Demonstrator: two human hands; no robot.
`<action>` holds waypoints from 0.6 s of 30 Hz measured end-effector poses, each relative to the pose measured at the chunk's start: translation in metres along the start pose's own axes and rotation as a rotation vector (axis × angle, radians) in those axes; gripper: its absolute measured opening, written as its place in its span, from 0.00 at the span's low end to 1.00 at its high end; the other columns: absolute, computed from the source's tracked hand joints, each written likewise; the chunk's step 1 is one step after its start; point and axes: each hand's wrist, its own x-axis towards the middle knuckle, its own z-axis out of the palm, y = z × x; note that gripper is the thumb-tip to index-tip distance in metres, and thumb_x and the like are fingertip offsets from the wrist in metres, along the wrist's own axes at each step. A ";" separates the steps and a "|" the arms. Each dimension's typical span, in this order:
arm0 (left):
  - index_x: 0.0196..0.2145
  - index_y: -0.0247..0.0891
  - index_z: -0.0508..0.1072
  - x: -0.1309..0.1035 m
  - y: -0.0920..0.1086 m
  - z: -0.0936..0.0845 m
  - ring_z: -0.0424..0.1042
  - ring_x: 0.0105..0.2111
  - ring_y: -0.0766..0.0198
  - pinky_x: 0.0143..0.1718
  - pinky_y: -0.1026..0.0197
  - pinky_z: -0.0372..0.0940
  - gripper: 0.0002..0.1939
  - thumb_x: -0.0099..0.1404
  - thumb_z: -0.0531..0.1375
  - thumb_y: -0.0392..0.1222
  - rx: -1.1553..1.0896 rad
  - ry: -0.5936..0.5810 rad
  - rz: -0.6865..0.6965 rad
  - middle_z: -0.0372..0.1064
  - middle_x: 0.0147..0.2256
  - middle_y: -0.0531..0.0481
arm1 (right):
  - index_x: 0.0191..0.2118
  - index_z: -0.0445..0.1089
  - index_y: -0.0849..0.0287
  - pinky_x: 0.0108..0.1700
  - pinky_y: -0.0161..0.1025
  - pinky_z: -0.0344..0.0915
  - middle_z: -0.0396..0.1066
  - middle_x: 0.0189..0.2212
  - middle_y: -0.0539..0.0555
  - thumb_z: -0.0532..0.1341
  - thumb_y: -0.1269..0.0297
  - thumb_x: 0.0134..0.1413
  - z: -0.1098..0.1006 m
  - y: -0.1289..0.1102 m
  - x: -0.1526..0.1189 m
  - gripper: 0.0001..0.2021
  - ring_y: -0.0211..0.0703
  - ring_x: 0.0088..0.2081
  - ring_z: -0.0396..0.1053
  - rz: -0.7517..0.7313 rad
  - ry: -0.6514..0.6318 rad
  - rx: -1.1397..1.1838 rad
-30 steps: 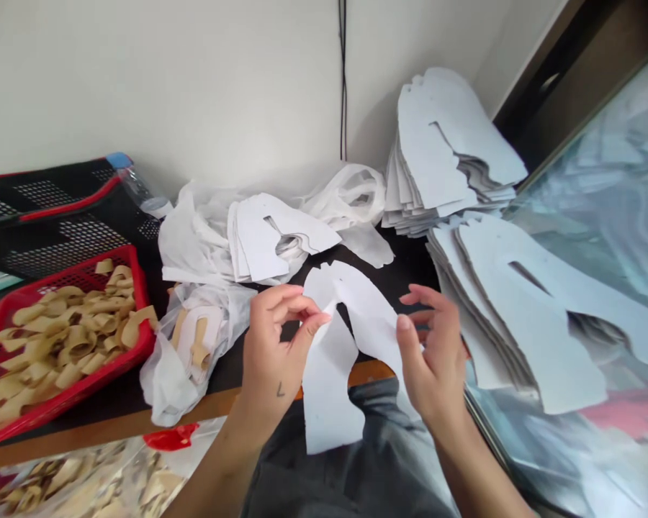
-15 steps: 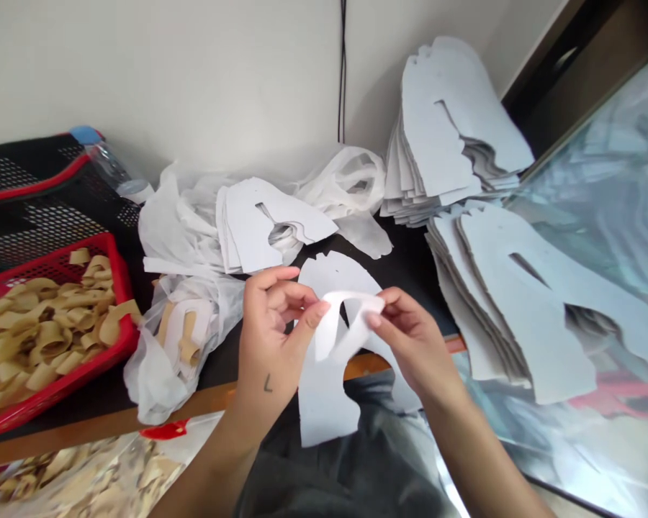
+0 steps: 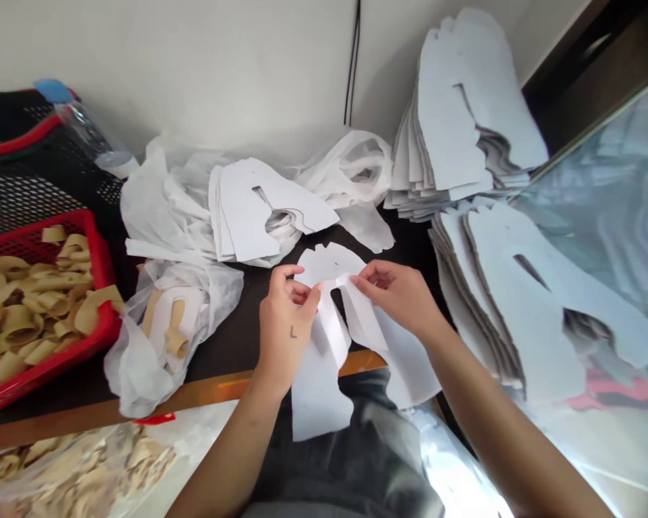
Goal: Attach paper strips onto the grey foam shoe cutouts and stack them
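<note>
A small white U-shaped piece hangs between my hands over a larger white cut-out sheet, which lies across the table's front edge. Thumb and fingers of my left hand pinch the small piece at its upper left. At the upper right of the same piece, my right hand is closed on it. The two arms of the small piece spread downward, with a dark gap between them. My fingertips hide parts of its top band.
Left stands a red basket of curled tan pieces. White plastic bags and a few white sheets lie behind. Tall stacks of cut sheets rise at the right, beside a glass panel.
The small piece has been lowered onto the large sheet, and its arms have spread downward. Both hands have shifted slightly up in the view, which itself has moved a little.
</note>
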 end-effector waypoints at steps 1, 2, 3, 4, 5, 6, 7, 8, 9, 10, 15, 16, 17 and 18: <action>0.47 0.42 0.67 0.002 -0.002 0.002 0.73 0.28 0.65 0.35 0.62 0.66 0.14 0.65 0.63 0.40 0.077 -0.014 0.030 0.71 0.29 0.56 | 0.26 0.71 0.57 0.29 0.34 0.57 0.69 0.22 0.47 0.64 0.54 0.55 0.003 0.003 0.005 0.13 0.36 0.25 0.64 0.005 -0.006 -0.033; 0.47 0.42 0.67 0.003 -0.004 0.004 0.73 0.28 0.65 0.35 0.62 0.65 0.12 0.66 0.62 0.39 0.147 -0.031 0.059 0.71 0.29 0.57 | 0.25 0.70 0.57 0.29 0.34 0.56 0.69 0.21 0.47 0.64 0.55 0.54 0.005 0.006 0.009 0.13 0.35 0.25 0.63 0.012 -0.016 -0.054; 0.46 0.42 0.68 0.005 -0.006 0.006 0.72 0.28 0.65 0.35 0.63 0.64 0.10 0.67 0.61 0.39 0.208 -0.049 0.086 0.70 0.28 0.57 | 0.25 0.69 0.57 0.28 0.34 0.55 0.68 0.21 0.47 0.64 0.56 0.54 0.007 0.008 0.012 0.12 0.35 0.25 0.62 0.021 -0.027 -0.069; 0.44 0.42 0.69 0.007 -0.007 0.008 0.71 0.28 0.65 0.34 0.63 0.62 0.08 0.67 0.60 0.38 0.259 -0.064 0.110 0.70 0.28 0.57 | 0.25 0.69 0.57 0.28 0.34 0.54 0.68 0.21 0.47 0.63 0.57 0.54 0.010 0.011 0.015 0.12 0.35 0.25 0.62 0.028 -0.036 -0.081; 0.42 0.42 0.70 0.008 -0.008 0.010 0.70 0.28 0.66 0.33 0.63 0.61 0.05 0.68 0.59 0.38 0.297 -0.071 0.130 0.69 0.27 0.56 | 0.25 0.69 0.57 0.28 0.34 0.54 0.68 0.21 0.47 0.63 0.58 0.54 0.012 0.013 0.018 0.11 0.35 0.25 0.61 0.035 -0.043 -0.090; 0.40 0.42 0.71 0.009 -0.010 0.011 0.69 0.27 0.66 0.33 0.63 0.60 0.03 0.68 0.59 0.37 0.321 -0.076 0.145 0.69 0.27 0.56 | 0.24 0.69 0.58 0.29 0.34 0.54 0.68 0.21 0.47 0.62 0.59 0.54 0.014 0.016 0.019 0.11 0.35 0.25 0.61 0.041 -0.051 -0.096; 0.38 0.41 0.72 0.010 -0.011 0.013 0.69 0.28 0.66 0.33 0.63 0.60 0.03 0.69 0.58 0.37 0.336 -0.084 0.158 0.69 0.28 0.55 | 0.24 0.69 0.58 0.29 0.34 0.54 0.69 0.21 0.47 0.62 0.59 0.54 0.015 0.019 0.020 0.11 0.35 0.25 0.62 0.047 -0.058 -0.099; 0.37 0.41 0.74 0.010 -0.013 0.014 0.69 0.29 0.65 0.33 0.62 0.60 0.05 0.69 0.58 0.37 0.345 -0.089 0.168 0.70 0.29 0.54 | 0.24 0.68 0.58 0.29 0.34 0.55 0.69 0.22 0.48 0.62 0.59 0.54 0.017 0.021 0.021 0.11 0.36 0.25 0.62 0.054 -0.060 -0.101; 0.37 0.41 0.75 0.011 -0.014 0.015 0.69 0.30 0.65 0.34 0.62 0.61 0.06 0.70 0.57 0.37 0.348 -0.093 0.173 0.71 0.30 0.53 | 0.24 0.68 0.58 0.30 0.35 0.55 0.69 0.22 0.48 0.62 0.59 0.54 0.019 0.024 0.021 0.11 0.36 0.25 0.62 0.061 -0.061 -0.100; 0.38 0.41 0.76 0.011 -0.016 0.016 0.70 0.31 0.65 0.35 0.62 0.61 0.07 0.70 0.57 0.36 0.349 -0.098 0.173 0.72 0.32 0.53 | 0.24 0.68 0.58 0.30 0.35 0.55 0.70 0.22 0.48 0.62 0.59 0.53 0.021 0.026 0.021 0.11 0.36 0.25 0.63 0.066 -0.059 -0.101; 0.39 0.39 0.78 0.013 -0.018 0.016 0.70 0.33 0.64 0.36 0.62 0.61 0.09 0.71 0.56 0.36 0.378 -0.132 0.162 0.72 0.34 0.50 | 0.23 0.67 0.57 0.30 0.35 0.56 0.70 0.21 0.48 0.62 0.58 0.53 0.025 0.031 0.019 0.12 0.37 0.25 0.63 0.069 -0.040 -0.136; 0.39 0.39 0.78 0.014 -0.018 0.016 0.70 0.33 0.64 0.36 0.63 0.61 0.09 0.71 0.56 0.36 0.384 -0.133 0.159 0.72 0.34 0.51 | 0.22 0.66 0.57 0.30 0.35 0.56 0.70 0.21 0.48 0.62 0.59 0.53 0.026 0.031 0.019 0.12 0.37 0.24 0.63 0.069 -0.035 -0.147; 0.39 0.39 0.78 0.014 -0.019 0.017 0.70 0.32 0.64 0.36 0.63 0.60 0.09 0.72 0.57 0.37 0.389 -0.134 0.156 0.72 0.33 0.51 | 0.22 0.66 0.57 0.30 0.36 0.56 0.70 0.21 0.48 0.62 0.59 0.52 0.026 0.031 0.019 0.12 0.37 0.24 0.63 0.071 -0.031 -0.156; 0.39 0.39 0.79 0.014 -0.019 0.017 0.70 0.32 0.65 0.35 0.63 0.60 0.10 0.72 0.57 0.37 0.395 -0.136 0.151 0.71 0.33 0.51 | 0.22 0.66 0.56 0.30 0.36 0.55 0.69 0.21 0.48 0.62 0.59 0.52 0.027 0.031 0.019 0.12 0.37 0.24 0.63 0.073 -0.028 -0.164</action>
